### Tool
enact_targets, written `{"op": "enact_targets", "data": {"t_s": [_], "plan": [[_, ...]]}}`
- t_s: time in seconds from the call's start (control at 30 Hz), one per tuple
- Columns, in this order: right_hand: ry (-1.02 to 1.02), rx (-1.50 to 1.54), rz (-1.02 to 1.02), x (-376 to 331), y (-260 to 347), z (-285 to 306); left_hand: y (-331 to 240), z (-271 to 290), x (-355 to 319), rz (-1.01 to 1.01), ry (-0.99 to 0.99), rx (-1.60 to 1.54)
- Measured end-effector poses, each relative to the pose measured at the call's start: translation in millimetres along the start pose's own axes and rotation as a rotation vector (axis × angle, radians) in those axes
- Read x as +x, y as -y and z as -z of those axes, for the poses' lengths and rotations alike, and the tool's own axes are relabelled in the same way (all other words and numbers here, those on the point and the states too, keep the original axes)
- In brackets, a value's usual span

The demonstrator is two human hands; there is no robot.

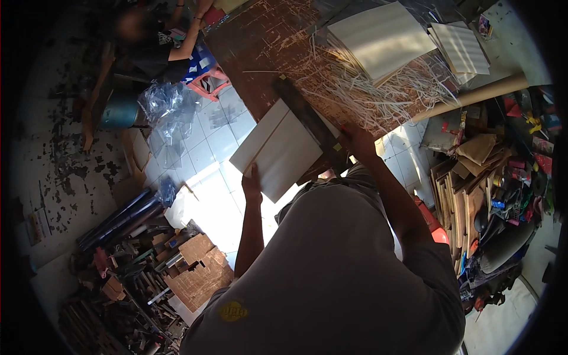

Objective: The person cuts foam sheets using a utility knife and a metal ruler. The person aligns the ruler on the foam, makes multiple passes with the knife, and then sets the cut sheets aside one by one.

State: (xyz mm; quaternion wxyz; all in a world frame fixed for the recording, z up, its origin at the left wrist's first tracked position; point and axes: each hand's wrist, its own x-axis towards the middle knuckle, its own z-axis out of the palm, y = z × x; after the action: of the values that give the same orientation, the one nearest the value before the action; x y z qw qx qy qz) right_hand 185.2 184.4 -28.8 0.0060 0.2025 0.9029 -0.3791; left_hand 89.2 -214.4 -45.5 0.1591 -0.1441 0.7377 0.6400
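A pale rectangular board or sheet (pixel 290 142) with a dark line across it juts over the table's near-left edge. My left hand (pixel 252 184) grips its lower-left edge, the thumb on top. A long dark bar (pixel 305 112), with small yellow marks by its ends, lies across the board, and a pale corner shows beyond it. Close to the bar's near end, my right hand (pixel 358 142) is closed in shadow; what it holds, if anything, is hidden. Behind the bar, the brown worktable (pixel 254 53) has a scratched top.
Stacked pale boards (pixel 381 35) and heaped thin offcut strips (pixel 378 100) cover the table's far right. At the far left a person (pixel 157 56) works by a pink stool (pixel 210 83). Cardboard pieces (pixel 458 195) stand at right; scrap wood (pixel 198 269) lies lower left.
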Motion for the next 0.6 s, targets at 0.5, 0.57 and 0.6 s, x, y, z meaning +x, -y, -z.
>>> {"op": "enact_targets", "data": {"t_s": [0.5, 0.57, 0.6], "plan": [[0.077, -0.117, 0.140, -37.2, 48.8, -28.7, -77.2, 7.4, -12.0, -0.193, -0.116, 0.084], [0.048, -0.042, 0.116, -35.2, 43.1, -28.0, -74.7, 12.1, -17.8, -0.190, -0.136, 0.051], [0.013, 0.032, 0.084, -35.3, 39.3, -25.4, -76.4, 17.4, -20.5, -0.186, -0.158, 0.120]]}}
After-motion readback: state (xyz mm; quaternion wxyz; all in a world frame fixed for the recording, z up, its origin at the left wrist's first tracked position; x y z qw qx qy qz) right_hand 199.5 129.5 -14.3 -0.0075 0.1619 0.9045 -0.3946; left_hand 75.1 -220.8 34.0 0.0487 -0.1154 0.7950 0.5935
